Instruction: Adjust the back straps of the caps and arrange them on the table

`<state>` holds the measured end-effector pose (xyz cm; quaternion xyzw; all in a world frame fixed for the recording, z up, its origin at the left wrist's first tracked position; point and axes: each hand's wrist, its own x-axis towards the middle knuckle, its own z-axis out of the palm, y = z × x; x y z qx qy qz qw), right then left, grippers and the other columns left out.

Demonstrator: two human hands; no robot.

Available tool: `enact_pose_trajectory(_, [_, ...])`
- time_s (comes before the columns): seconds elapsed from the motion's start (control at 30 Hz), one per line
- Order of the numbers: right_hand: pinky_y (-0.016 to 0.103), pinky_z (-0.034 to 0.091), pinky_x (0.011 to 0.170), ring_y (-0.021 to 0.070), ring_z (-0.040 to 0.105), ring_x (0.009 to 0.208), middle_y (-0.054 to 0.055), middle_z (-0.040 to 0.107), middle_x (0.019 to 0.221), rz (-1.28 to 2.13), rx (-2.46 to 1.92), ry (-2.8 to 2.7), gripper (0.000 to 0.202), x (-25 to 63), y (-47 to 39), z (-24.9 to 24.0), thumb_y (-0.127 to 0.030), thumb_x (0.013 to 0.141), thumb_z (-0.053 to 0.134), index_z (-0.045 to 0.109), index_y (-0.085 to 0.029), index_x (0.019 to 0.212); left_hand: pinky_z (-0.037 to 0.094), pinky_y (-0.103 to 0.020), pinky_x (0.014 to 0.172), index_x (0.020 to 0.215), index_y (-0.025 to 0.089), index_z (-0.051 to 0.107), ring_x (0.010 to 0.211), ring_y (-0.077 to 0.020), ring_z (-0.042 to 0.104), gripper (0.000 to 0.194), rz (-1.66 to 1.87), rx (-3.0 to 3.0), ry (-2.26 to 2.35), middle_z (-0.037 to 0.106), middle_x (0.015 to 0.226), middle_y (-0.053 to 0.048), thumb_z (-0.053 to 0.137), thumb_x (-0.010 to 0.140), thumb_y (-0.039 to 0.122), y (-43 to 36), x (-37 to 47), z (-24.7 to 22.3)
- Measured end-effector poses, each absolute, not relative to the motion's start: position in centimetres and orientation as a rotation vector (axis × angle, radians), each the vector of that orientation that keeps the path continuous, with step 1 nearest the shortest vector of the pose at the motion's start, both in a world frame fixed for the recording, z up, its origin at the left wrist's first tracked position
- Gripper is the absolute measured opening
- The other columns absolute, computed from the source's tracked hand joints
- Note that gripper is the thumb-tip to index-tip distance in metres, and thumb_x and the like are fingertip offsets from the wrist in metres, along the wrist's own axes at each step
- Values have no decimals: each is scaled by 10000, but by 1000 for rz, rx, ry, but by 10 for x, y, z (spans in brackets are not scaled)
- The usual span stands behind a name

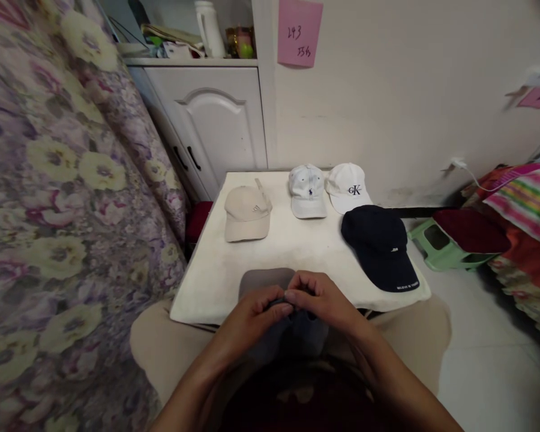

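Note:
Close to my body, at the table's near edge, is a grey baseball cap (265,277) with its brim toward the table. My left hand (263,309) pinches the cap's dark strap or edge between thumb and fingers. Fingertips of my right hand (317,297) meet the left ones there, closed on the same part. Exactly which piece they grip is mostly hidden by the fingers. Beyond lie a beige cap (246,213) with its strap sticking up, a pale cap (308,192) with a small dark logo, a white cap (348,187) with letters, and a navy cap (378,240).
The cream-covered table (211,270) stands against the wall. A flowered curtain (72,180) hangs along the left, beside a white cabinet (216,120). At the right are a green stool (450,249) with a dark red top and a striped cloth (533,198).

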<state>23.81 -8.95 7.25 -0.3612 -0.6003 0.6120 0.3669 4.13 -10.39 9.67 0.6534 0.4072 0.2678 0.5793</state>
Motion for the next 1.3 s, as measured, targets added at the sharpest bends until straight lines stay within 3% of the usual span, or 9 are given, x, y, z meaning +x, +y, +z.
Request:
enact_pose_trajectory(0.1, [222, 348, 521, 93, 479, 550, -29, 592, 655, 1660, -879, -1535, 322, 247, -91, 69, -480, 893, 661, 614, -170, 816, 400, -282, 708, 836, 172, 695, 764, -181, 540, 230, 632, 1475, 926, 631, 788, -16, 612, 908, 374, -106, 41, 96])
enact_pose_trajectory(0.23, [206, 316, 482, 70, 430, 487, -48, 558, 603, 1793, -801, -1476, 357, 258, -92, 60, -466, 825, 744, 582, -168, 714, 348, -254, 622, 734, 169, 657, 660, -144, 472, 233, 620, 1414, 924, 566, 682, 13, 666, 863, 362, -109, 40, 101])
enact_pose_trajectory(0.43, [200, 234, 425, 57, 353, 422, -79, 478, 513, 1851, -744, -1288, 410, 263, -91, 55, -503, 807, 750, 549, -173, 673, 355, -248, 620, 737, 146, 688, 644, -141, 488, 272, 607, 1313, 896, 606, 676, -5, 704, 822, 404, -112, 38, 103])
enact_pose_trajectory(0.77, [182, 299, 501, 69, 443, 533, -43, 583, 622, 1835, -700, -1233, 367, 288, -87, 55, -439, 686, 872, 657, -146, 736, 432, -178, 573, 791, 148, 721, 607, -104, 603, 210, 764, 934, 811, 718, 749, -22, 795, 790, 345, -109, 28, 109])
enact_pose_trajectory(0.93, [164, 336, 454, 63, 477, 467, -38, 611, 592, 1924, -682, -971, 380, 282, -82, 60, -420, 679, 885, 628, -144, 723, 513, -185, 620, 829, 143, 694, 702, -152, 712, 189, 674, 905, 679, 792, 867, -109, 756, 843, 321, -108, 31, 110])
enact_pose_trajectory(1.1, [137, 381, 445, 56, 520, 456, -27, 656, 613, 2069, -512, -1017, 339, 285, -70, 66, -374, 701, 882, 664, -128, 781, 553, -209, 584, 778, 144, 617, 650, -195, 745, 225, 745, 805, 514, 793, 773, -154, 743, 851, 316, -103, 33, 121])
enact_pose_trajectory(1.2, [143, 433, 466, 68, 561, 474, -11, 690, 637, 2198, -343, -1112, 438, 288, -64, 62, -401, 601, 934, 707, -108, 835, 570, -222, 577, 763, 150, 586, 634, -206, 751, 230, 803, 778, 423, 787, 741, -152, 724, 865, 303, -100, 35, 129])
enact_pose_trajectory(1.3, [215, 511, 500, 132, 622, 504, 38, 724, 653, 2289, -237, -1236, 621, 284, -63, 51, -494, 390, 974, 733, -77, 782, 577, -227, 543, 780, 154, 589, 568, -193, 731, 206, 864, 777, 395, 781, 711, -128, 718, 869, 287, -96, 38, 134])
